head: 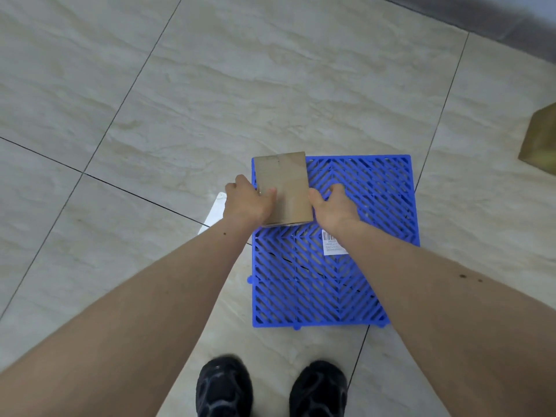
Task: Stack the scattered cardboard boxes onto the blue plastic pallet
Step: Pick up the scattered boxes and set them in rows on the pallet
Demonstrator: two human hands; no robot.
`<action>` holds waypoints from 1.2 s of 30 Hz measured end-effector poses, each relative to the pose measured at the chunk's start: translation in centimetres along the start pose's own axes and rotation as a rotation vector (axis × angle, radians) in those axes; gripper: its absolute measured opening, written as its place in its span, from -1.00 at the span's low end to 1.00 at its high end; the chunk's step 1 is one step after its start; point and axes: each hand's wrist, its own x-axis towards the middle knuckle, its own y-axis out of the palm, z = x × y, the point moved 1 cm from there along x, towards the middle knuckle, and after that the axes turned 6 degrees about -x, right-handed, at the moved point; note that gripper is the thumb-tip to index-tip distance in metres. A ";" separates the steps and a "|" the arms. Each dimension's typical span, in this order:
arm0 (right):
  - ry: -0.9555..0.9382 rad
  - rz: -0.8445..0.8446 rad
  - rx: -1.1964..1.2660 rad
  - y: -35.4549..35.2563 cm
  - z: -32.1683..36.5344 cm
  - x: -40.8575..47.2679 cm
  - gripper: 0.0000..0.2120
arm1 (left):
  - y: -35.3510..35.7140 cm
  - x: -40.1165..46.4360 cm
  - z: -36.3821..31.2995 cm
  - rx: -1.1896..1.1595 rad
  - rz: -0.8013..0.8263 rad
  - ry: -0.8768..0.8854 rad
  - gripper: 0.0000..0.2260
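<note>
On the blue pallet [355, 284], both hands grip one cardboard box [284, 188].

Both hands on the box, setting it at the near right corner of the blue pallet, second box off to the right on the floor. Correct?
Not quite. The head view shows the box at the far left corner of the blue pallet. The rest holds: left hand and right hand grip its sides, and a second box sits on the floor, right.

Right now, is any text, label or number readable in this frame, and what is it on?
Nothing can be quoted.
White sticker on the blue pallet: a barcode and lines of print, too small and blurred to read.
Box held by both hands: faint marks on top, no readable words.
Second box at the right edge: no text visible.
</note>
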 end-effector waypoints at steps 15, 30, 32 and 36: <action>0.075 -0.226 0.066 -18.8 -4.3 -15.7 -0.48 | 0.3 -16.9 -17.1 0.341 0.212 0.402 -0.47; 0.149 -0.335 0.035 -37.7 -25.3 -24.2 -0.47 | 18.3 -34.2 -26.4 0.426 0.338 0.591 -0.56; 0.162 -0.337 0.014 -39.8 -28.6 -24.8 -0.48 | 21.0 -36.0 -27.5 0.414 0.326 0.587 -0.56; 0.214 -0.357 0.011 -43.8 -34.8 -24.9 -0.47 | 26.5 -38.7 -30.1 0.432 0.330 0.607 -0.56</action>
